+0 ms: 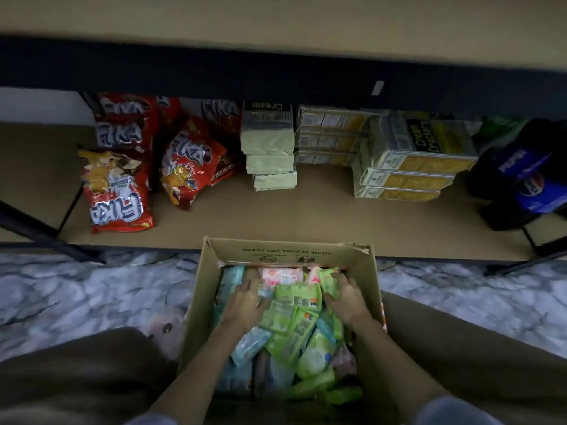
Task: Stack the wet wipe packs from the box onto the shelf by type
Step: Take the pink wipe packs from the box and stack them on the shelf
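A person kneeling on a marbled floor (76,289) reaches both hands into an open cardboard box (211,271) at the lower centre of the frame. The box is filled with wet wipe packs (294,320) in green, light blue and pink, lying jumbled together. The left hand (245,302) rests with fingers spread on packs at the box's left side; the right hand (346,299) curls its fingers around a green pack (329,280) near the box's far right corner. The two hands sit apart, with green packs between them. Beyond the box, a low shelf (276,219) crosses the middle of the frame, carrying red snack bags (119,191) at left, stacked cracker boxes (408,167) at centre right and dark soda bottles (527,182) at far right.
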`<state>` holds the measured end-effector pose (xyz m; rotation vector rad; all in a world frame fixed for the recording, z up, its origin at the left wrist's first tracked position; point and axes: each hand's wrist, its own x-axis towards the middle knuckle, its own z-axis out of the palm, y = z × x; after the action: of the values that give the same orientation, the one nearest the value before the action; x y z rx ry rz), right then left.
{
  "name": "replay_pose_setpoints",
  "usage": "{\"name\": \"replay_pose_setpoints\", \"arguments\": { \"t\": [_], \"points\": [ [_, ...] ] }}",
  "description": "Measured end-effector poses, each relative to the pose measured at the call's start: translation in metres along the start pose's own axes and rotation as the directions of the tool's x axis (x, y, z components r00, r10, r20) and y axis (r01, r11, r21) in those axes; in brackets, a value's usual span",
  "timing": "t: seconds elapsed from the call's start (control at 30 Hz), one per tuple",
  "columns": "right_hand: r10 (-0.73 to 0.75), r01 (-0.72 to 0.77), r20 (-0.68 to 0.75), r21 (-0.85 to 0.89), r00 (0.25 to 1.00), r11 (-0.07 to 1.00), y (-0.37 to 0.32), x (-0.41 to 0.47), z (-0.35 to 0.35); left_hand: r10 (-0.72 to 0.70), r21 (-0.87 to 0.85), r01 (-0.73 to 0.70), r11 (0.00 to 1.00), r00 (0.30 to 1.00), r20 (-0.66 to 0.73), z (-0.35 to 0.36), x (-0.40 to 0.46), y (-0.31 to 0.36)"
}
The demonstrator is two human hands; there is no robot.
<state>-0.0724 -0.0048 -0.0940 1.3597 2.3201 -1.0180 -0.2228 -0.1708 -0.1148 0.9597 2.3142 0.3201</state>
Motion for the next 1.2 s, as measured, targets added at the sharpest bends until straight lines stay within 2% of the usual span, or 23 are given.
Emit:
{"name": "replay_pose_setpoints", "arguments": {
  "t": [0.2,0.3,0.37,0.57,0.63,0.7,0.8,0.9,0.97,1.0,1.1,1.2],
  "points": [
    [0.117,-0.137,0.123,0.164,0.986,0.977,0.016,0.061,0.011,-0.037,0.050,0.030,0.998,0.990,0.134,0.021,0.050,-0.014],
    [0.134,-0.174,0.199,0.196,0.971,0.965,0.026,0.071,0.024,-0.070,-0.027,0.076,0.997,0.981,0.181,0.027,0.052,-0.028],
    [0.126,-0.153,0.178,0.145,0.976,0.977,0.032,0.070,0.033,-0.058,-0.150,0.079,0.986,0.988,0.143,0.030,0.051,-0.036],
    [0.011,-0.020,0.195,0.046,0.981,0.999,0.029,0.026,0.066,0.004,-0.225,0.001,0.974,1.000,0.020,0.033,0.025,-0.041],
    [-0.039,0.048,0.212,-0.036,0.976,0.998,0.030,0.006,0.076,0.021,-0.224,-0.025,0.974,1.000,-0.017,0.035,0.014,-0.047],
    [-0.065,0.092,0.226,-0.114,0.972,0.989,0.035,-0.004,0.083,0.004,-0.205,-0.003,0.979,1.000,0.003,0.039,0.004,-0.055],
    [-0.046,0.063,0.269,-0.056,0.962,0.996,0.025,-0.007,0.070,-0.028,-0.174,0.027,0.984,1.000,-0.001,0.028,-0.004,-0.051],
    [-0.024,0.011,0.168,0.074,0.985,0.997,0.024,0.007,0.057,-0.097,-0.142,0.104,0.984,0.994,0.056,0.009,0.007,-0.037],
    [0.002,-0.012,0.090,0.114,0.996,0.993,0.025,0.019,0.049,-0.089,-0.090,0.095,0.991,0.994,0.065,0.005,0.024,-0.034],
    [0.015,-0.022,0.068,0.104,0.998,0.994,0.025,0.026,0.046,-0.078,-0.119,0.085,0.989,0.995,0.060,0.006,0.034,-0.034],
    [0.047,-0.049,0.029,0.073,0.998,0.996,0.029,0.048,0.038,-0.076,-0.351,0.091,0.932,0.995,0.058,0.014,0.063,-0.032],
    [0.055,-0.061,0.068,0.093,0.996,0.994,0.030,0.066,0.032,-0.143,-0.474,0.175,0.863,0.984,0.102,0.020,0.085,-0.031]
  ]
}}
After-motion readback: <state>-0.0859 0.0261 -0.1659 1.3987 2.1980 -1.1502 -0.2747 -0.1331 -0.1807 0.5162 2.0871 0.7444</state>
